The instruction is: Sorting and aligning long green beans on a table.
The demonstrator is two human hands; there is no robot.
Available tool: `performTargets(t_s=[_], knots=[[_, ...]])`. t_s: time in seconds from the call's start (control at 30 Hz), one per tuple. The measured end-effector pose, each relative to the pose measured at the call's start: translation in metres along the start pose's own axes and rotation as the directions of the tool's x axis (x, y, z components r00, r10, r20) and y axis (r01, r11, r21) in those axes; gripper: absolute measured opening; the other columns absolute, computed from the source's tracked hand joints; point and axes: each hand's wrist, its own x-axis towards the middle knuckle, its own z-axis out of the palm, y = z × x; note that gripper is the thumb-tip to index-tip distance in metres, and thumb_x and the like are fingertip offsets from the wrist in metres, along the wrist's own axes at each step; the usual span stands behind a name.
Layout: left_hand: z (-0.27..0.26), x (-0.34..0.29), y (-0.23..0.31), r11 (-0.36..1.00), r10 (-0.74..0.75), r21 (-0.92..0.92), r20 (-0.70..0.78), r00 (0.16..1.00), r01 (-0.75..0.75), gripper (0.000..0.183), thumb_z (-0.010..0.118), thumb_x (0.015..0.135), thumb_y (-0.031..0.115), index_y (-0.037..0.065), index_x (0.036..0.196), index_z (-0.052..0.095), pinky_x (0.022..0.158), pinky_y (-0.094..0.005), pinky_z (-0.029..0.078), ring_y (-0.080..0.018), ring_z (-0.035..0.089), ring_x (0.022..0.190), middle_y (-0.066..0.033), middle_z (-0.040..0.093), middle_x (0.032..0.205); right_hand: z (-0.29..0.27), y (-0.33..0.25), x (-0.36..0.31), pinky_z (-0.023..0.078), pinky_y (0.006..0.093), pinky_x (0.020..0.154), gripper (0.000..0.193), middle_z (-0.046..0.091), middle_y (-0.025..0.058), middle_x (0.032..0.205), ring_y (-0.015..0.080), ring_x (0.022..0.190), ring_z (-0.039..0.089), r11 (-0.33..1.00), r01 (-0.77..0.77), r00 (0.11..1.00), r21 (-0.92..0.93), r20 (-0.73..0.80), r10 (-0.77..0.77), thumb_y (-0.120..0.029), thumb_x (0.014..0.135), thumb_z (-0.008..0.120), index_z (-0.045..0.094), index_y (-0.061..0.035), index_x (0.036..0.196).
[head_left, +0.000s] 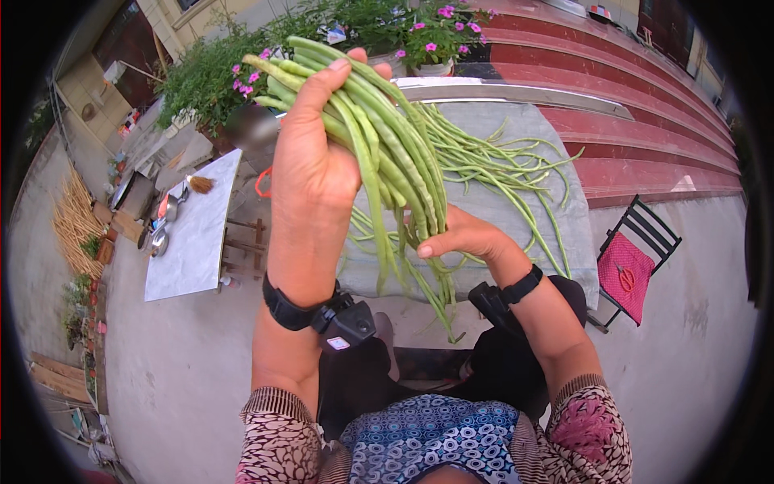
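Note:
A thick bunch of long green beans (399,141) is raised in front of me, over the near part of a cloth-covered table (582,242). Near its upper end, my left hand (318,153) is wrapped round the bunch, thumb across the top. Lower down, my right hand (476,234) closes on the same bunch from the right side; its fingers are partly hidden behind the beans. Several bean ends hang loose below both hands. More long beans (508,165) lie spread on the grey cloth behind and to the right of the bunch.
On the right stands a black folding chair (638,216) with a pink dotted cushion and red-handled scissors (626,278). A white-topped table (189,254) at left carries a brush (201,185) and metal pans. Red steps (653,153) and potted flowers (431,48) rise beyond.

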Motion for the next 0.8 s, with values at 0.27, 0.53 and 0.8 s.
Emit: performTargets(t_s=[0.27, 0.53, 0.8], knots=[[0.027, 0.021, -0.020, 0.994, -0.027, 0.108, -0.028, 0.999, 0.030, 0.026, 0.061, 0.082, 0.006, -0.003, 0.105, 0.055, 0.083, -0.0429, 0.051, -0.0275, 0.059, 0.094, -0.0180, 0.060, 0.098, -0.019, 0.022, -0.019, 0.035, 0.0396, 0.099, 0.079, 0.051, 0.0157, 0.120, 0.0274, 0.117, 0.045, 0.953, -0.052, 0.943, 0.299, 0.328, -0.052, -0.038, 0.067, 0.076, 0.042, -0.0034, 0.129], [-0.005, 0.066, -0.031, 0.984, 0.121, 0.158, -0.262, 0.958, -0.081, 0.025, 0.060, 0.081, 0.002, -0.004, 0.104, 0.054, 0.076, -0.0464, 0.053, -0.0308, 0.060, 0.092, -0.0179, 0.060, 0.099, -0.019, 0.032, -0.042, 0.047, 0.0460, 0.088, 0.077, 0.054, 0.0202, 0.111, 0.0344, 0.099, 0.058, 0.719, -0.118, 0.957, 0.684, 0.273, -0.102, -0.041, 0.072, 0.070, 0.037, -0.0011, 0.130], [-0.094, 0.115, -0.023, 0.989, 0.149, 0.081, -0.438, 0.887, -0.126, 0.021, 0.055, 0.083, 0.002, -0.004, 0.102, 0.054, 0.078, -0.0515, 0.051, -0.0333, 0.059, 0.090, -0.0162, 0.058, 0.099, -0.042, 0.028, -0.046, 0.052, 0.0297, 0.062, 0.069, 0.057, 0.0141, 0.101, 0.0172, 0.077, 0.062, 0.845, -0.212, 0.977, 0.491, 0.104, 0.185, -0.017, 0.076, 0.069, 0.033, -0.0018, 0.133]])
